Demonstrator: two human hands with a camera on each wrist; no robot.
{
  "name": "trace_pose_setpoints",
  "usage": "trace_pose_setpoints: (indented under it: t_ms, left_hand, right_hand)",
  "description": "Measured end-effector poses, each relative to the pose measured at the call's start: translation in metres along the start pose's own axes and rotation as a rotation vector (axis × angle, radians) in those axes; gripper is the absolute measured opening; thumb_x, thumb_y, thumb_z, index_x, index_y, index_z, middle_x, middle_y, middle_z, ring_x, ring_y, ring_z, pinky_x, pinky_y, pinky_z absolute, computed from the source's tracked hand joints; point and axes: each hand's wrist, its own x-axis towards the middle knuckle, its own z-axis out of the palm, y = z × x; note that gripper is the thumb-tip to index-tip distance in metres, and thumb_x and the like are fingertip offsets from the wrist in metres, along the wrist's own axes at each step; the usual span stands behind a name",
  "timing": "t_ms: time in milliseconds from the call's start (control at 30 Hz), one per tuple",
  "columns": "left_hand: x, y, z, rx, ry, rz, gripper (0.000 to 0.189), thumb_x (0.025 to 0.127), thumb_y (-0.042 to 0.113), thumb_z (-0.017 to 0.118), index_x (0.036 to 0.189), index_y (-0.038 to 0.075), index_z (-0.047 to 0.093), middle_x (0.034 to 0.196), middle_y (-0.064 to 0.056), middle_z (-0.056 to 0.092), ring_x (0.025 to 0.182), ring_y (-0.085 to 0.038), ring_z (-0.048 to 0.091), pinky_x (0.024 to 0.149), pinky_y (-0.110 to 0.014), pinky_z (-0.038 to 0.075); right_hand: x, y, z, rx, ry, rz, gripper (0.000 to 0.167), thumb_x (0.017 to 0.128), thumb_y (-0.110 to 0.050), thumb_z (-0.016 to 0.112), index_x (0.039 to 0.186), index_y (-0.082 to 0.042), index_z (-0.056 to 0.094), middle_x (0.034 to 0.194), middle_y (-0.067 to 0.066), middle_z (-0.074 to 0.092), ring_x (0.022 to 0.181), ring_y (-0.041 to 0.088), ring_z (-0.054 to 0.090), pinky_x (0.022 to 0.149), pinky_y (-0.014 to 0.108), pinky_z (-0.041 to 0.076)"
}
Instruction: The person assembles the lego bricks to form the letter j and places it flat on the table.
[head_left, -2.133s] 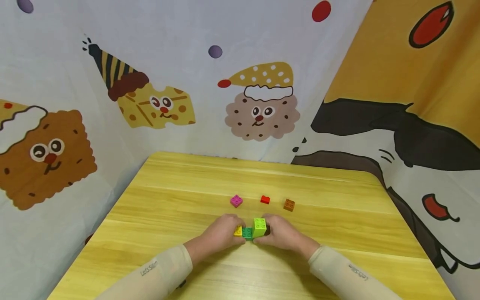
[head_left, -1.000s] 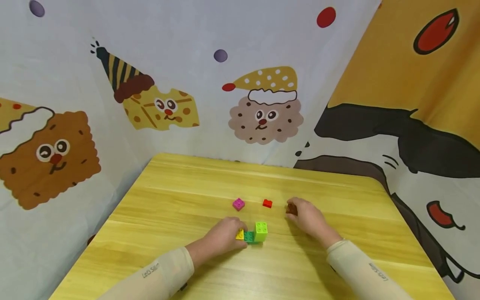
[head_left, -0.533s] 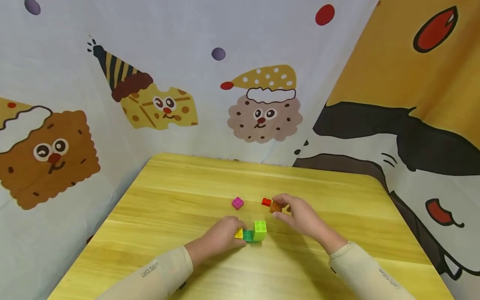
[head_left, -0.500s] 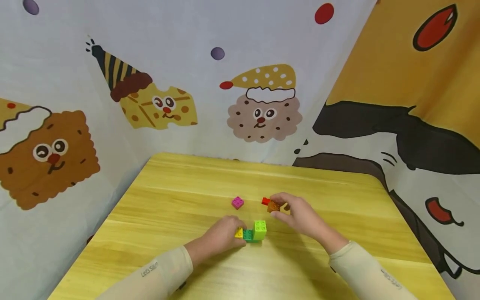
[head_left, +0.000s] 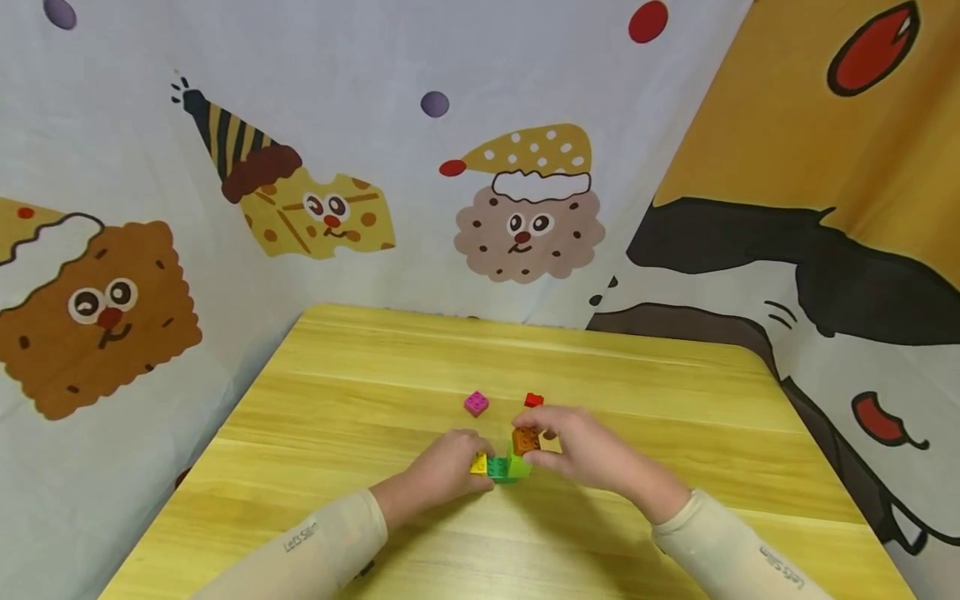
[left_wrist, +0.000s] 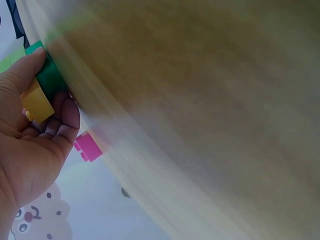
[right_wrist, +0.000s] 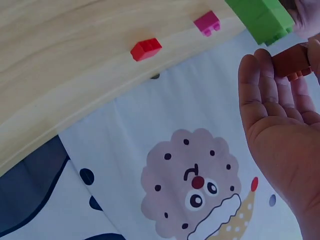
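My left hand grips a small build of toy building bricks on the wooden table, its thumb on the green brick. A yellow brick sits on the green one, inside the hand. At the build's right end rises a lime-green brick stack. Between thumb and fingers, my right hand pinches a brown brick, studs showing. In the head view the brown brick overlaps the top of the lime stack; in the right wrist view a narrow gap shows between it and the lime bricks.
Behind the hands, a magenta brick and a red brick lie loose on the wooden table. A cloth backdrop printed with cartoon figures hangs beyond the table's far edge.
My right hand let go of the build's right end, took the brown brick from the back right and carried it left to the lime stack. The left hand has stayed on the build.
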Motion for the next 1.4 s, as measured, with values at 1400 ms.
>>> trace_pose_setpoints:
  t_ms: [1400]
  left_hand:
    - [0.001,0.0,0.001,0.009,-0.001,-0.01,0.036,0.085,0.028,0.092,0.115,0.012,0.08,0.108,-0.002,0.077,0.095,-0.013,0.067,0.082,-0.025,0.059]
  right_hand:
    - [-0.005,0.016,0.034,0.254,-0.015,0.152,0.054,0.101,-0.024,0.075,0.15,-0.006,0.06,0.119,0.008,0.079,0.102,0.015,0.073,0.084,0.023,0.062]
